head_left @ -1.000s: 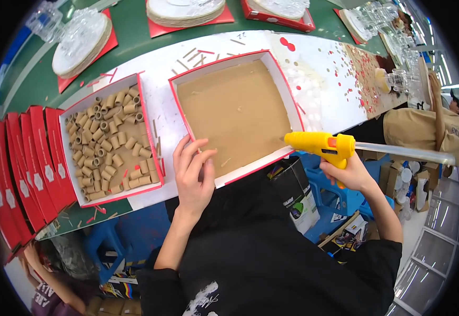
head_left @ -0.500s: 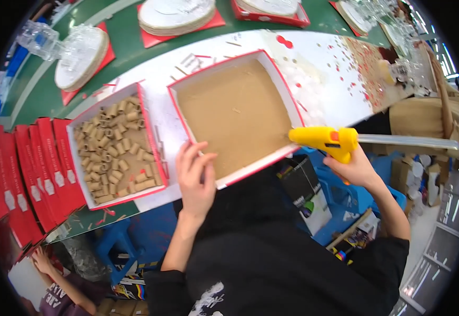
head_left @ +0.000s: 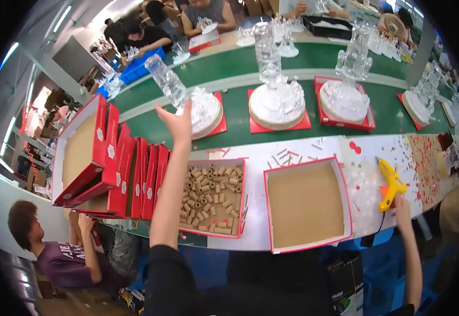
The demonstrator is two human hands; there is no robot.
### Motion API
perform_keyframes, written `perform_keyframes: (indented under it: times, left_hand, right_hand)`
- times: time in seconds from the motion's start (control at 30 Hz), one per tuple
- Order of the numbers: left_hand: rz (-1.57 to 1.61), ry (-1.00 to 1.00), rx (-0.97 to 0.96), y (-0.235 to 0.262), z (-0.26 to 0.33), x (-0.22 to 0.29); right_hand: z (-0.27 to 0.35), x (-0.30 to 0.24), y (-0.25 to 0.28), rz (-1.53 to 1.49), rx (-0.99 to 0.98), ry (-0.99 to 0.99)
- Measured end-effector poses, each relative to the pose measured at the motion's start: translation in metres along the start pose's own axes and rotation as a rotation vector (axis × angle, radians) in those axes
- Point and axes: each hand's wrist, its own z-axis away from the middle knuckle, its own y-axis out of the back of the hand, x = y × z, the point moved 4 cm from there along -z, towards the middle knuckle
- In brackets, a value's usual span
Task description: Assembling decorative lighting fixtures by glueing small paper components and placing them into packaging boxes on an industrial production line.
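Note:
My left hand [head_left: 177, 122] reaches far forward over the green belt [head_left: 240, 124], fingers apart and holding nothing. It is just below a tilted clear crystal tower [head_left: 165, 80] and beside that piece's round white base [head_left: 205, 111]. My right hand [head_left: 401, 204] is at the right of the white table, fingertips against the handle of a yellow glue gun [head_left: 390, 181] that lies on the table. Whether the hand grips it is unclear. Between my arms sit a red tray of cardboard tubes [head_left: 211, 197] and an empty red box with a brown floor [head_left: 306, 205].
Several red boxes [head_left: 119, 163] stand on edge at the left. More crystal ornaments [head_left: 278, 102] on red trays [head_left: 345, 122] ride the belt. A person [head_left: 56, 253] sits at lower left, and others work across the belt. Red scraps litter the table's right end [head_left: 424, 163].
My head has lifted, bringing the belt into view. My left hand left the empty box's edge and stretched toward the crystal piece. The glue gun went from held in the air to lying on the table.

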Motion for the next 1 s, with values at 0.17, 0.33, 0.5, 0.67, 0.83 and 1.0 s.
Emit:
perform_keyframes:
  times: [0.17, 0.33, 0.5, 0.67, 0.83, 1.0]
  left_hand:
    - [0.405, 0.452, -0.053, -0.001, -0.109, -0.113]
    - [0.47, 0.302, 0.095, -0.021, -0.083, -0.05]
    - [0.424, 0.025, -0.131, 0.024, -0.024, 0.073]
    - [0.208, -0.167, -0.224, 0.094, 0.05, 0.116]
    - [0.636, 0.086, -0.457, 0.123, 0.134, 0.137]
    - [0.743, 0.16, -0.498, 0.091, 0.214, 0.144]
  right_hand:
    - [0.013, -0.028, -0.049, 0.127, 0.302, 0.449]
    - [0.025, -0.033, -0.038, 0.089, 0.435, 0.562]
    - [0.028, -0.032, -0.029, 0.141, 0.391, 0.454]
    - [0.028, -0.03, -0.031, 0.147, 0.435, 0.441]
    - [0.021, -0.031, -0.039, 0.12, 0.45, 0.452]
    - [0.026, -0.036, -0.038, 0.104, 0.483, 0.445]
